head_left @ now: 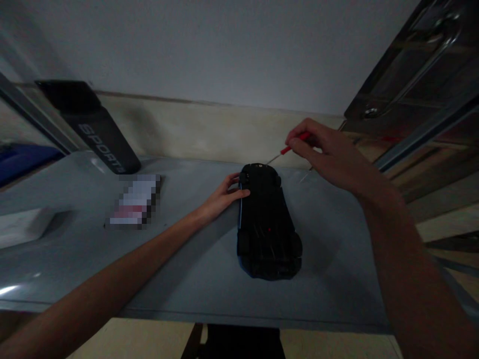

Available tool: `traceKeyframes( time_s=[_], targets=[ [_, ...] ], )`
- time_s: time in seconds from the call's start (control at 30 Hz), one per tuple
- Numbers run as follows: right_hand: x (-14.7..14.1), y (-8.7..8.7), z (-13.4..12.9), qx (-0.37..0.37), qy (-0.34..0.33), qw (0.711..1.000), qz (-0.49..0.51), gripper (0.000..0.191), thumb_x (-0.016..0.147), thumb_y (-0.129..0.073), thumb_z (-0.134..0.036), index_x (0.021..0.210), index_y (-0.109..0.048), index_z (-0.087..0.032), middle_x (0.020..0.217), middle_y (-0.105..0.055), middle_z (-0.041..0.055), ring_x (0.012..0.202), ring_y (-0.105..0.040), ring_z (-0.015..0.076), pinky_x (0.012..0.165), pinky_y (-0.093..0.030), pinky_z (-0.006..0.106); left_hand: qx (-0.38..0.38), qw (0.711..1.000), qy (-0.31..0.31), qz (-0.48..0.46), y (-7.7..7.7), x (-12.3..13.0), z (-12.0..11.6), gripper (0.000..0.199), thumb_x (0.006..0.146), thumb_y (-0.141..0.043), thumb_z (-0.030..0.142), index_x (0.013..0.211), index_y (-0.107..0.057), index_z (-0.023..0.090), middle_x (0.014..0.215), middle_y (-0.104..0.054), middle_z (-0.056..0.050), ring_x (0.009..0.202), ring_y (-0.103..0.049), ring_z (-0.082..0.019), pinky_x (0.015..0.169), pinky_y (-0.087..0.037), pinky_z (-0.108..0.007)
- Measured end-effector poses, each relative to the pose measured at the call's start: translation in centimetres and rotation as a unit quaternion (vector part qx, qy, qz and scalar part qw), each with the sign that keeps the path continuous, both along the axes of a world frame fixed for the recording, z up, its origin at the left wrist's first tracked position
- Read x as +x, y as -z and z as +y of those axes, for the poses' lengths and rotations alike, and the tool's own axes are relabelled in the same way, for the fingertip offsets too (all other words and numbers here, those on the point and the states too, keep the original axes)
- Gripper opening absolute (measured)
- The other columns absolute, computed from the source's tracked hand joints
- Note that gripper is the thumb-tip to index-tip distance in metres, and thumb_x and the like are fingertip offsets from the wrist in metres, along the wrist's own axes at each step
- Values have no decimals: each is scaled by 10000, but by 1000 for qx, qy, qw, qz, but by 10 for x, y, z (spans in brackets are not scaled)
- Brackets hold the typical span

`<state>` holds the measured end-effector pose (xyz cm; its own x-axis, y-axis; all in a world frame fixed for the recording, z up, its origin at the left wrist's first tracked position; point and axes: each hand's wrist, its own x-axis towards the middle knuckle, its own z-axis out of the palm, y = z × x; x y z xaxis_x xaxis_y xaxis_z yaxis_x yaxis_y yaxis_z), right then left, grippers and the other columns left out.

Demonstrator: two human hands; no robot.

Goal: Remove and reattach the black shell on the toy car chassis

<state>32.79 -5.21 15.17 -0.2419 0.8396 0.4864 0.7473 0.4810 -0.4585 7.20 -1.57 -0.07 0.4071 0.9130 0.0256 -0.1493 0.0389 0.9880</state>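
A toy car lies upside down on the grey table, its dark underside and wheels showing. My left hand grips the car's left edge near its far end, the thumb resting on the underside. Pinched in the fingers of my right hand is a screwdriver with a red handle. Its thin shaft slants down to the left, and the tip is at the far end of the car; whether it touches cannot be made out.
A black bottle marked SPORTS leans at the back left. A blurred-out phone lies before it. A white object sits at the left edge. Behind is a pale wall; a metal panel with a handle stands right.
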Motion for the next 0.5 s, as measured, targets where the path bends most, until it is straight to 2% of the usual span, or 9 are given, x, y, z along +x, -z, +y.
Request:
traceKeyframes(
  time_s=[0.07, 0.13, 0.23, 0.3, 0.37, 0.43, 0.5],
  targets=[
    [20, 28, 0, -12, 68, 997, 24, 218, 1078, -468, -335, 926, -614, -282, 891, -721, 62, 844, -670, 240, 782, -496, 376, -8, 1000, 1, 4, -2, 1, 0, 729, 850, -872, 314, 1509, -585, 193, 1692, -561, -191, 1465, -623, -393, 1259, -442, -514],
    [38, 60, 3, -77, 116, 990, -3, 331, 1073, -364, -287, 785, -529, -275, 766, -652, 48, 781, -642, 237, 757, -472, 370, -11, 1000, 4, 5, -3, 1, -1, 747, 854, -865, 316, 1523, -562, 180, 1710, -543, -205, 1457, -627, -382, 1259, -442, -508],
    [52, 104, 11, -173, 106, 977, -60, 378, 1043, -454, -274, 668, -496, -263, 671, -626, 39, 687, -616, 221, 705, -435, 355, -9, 1000, 3, 3, -5, 2, -1, 723, 867, -858, 309, 1515, -563, 180, 1712, -545, -203, 1473, -610, -375, 1272, -426, -505],
    [54, 123, 17, -204, 114, 969, -85, 275, 1004, -529, -243, 732, -573, -256, 722, -673, 42, 713, -637, 220, 721, -440, 344, -8, 1000, -1, -1, -4, 2, -1, 692, 866, -863, 297, 1492, -587, 195, 1700, -562, -184, 1502, -582, -379, 1284, -407, -503],
    [54, 134, 22, -203, 128, 966, -98, 89, 972, -609, -253, 911, -674, -252, 798, -723, 47, 759, -666, 233, 734, -437, 341, -8, 1000, -6, -4, -2, 2, 0, 694, 855, -874, 297, 1484, -600, 193, 1690, -566, -181, 1522, -560, -383, 1288, -396, -500],
    [55, 140, 25, -191, 140, 965, -111, 146, 971, -651, -289, 1099, -709, -250, 841, -749, 48, 786, -686, 244, 736, -429, 340, -5, 1000, -10, -7, 0, 3, 3, 713, 837, -887, 302, 1483, -609, 180, 1674, -568, -187, 1518, -559, -386, 1280, -400, -494],
    [57, 143, 25, -186, 141, 965, -121, 211, 992, -647, -321, 1183, -705, -250, 842, -756, 40, 782, -694, 240, 729, -422, 333, 1, 1000, -10, -9, 3, 3, 5, 720, 826, -893, 308, 1478, -619, 171, 1652, -579, -186, 1510, -564, -383, 1270, -408, -483]
  ],
)
